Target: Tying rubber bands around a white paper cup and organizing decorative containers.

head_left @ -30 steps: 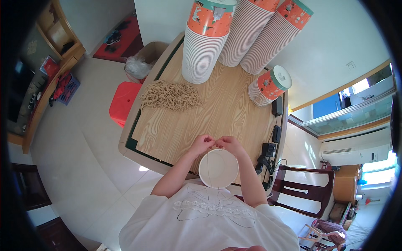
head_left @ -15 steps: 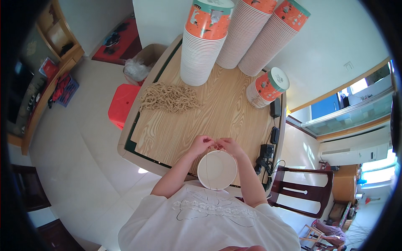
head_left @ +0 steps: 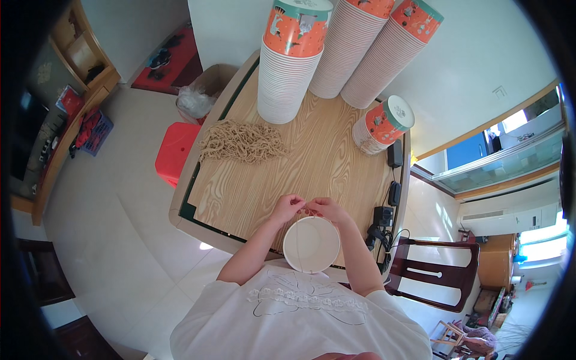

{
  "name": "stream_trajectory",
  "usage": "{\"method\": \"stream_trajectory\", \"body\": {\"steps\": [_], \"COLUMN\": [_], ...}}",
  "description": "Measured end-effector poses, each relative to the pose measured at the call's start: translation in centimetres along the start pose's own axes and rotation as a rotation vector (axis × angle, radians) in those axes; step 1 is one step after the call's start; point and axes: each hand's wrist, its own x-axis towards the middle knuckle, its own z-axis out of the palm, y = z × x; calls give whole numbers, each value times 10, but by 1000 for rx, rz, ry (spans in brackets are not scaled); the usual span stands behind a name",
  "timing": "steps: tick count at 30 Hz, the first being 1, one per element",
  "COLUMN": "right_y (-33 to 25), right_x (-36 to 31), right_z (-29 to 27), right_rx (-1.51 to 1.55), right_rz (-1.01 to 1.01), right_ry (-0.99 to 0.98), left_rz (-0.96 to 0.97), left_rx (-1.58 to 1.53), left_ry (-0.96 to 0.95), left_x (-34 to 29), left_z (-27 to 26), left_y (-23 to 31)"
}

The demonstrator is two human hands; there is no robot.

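Note:
A white paper bucket stands upright at the table's near edge against my shirt, its mouth facing up. Across its opening runs a thin beige cord, from the near rim to the far rim. My left hand and my right hand meet just beyond the far rim, fingertips pinched on the cord's end. The exact spot where the cord joins the rim is hidden by my fingers. A loose heap of beige cords lies at the table's left side.
Tall stacks of nested orange-and-green paper buckets stand at the back of the wooden table. A shorter stack is at the right. Black power adapters line the right edge. A red stool and dark chair flank the table.
My fingers have shifted slightly at the bucket's far rim, still pinched together on the cord. The bucket has stayed nearly in place.

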Motion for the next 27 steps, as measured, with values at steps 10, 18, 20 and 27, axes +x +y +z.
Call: {"method": "stream_trajectory", "body": {"steps": [10,18,20,27], "right_y": [4,6,4,1], "right_x": [0,2,2,-3], "right_z": [-3,-10,-12,-16], "right_rx": [-2,-105,-121,-219], "right_rz": [13,-15,-11,27], "right_ry": [26,-18,-43,-109], "left_rz": [-119,-79,6,45], "left_rx": [59,115,200,185], "left_ry": [-129,-90,-22,36], "left_x": [-5,-4,-3,-3], "left_z": [-4,0,1,-3], "left_y": [-1,-2,-4,-10]}}
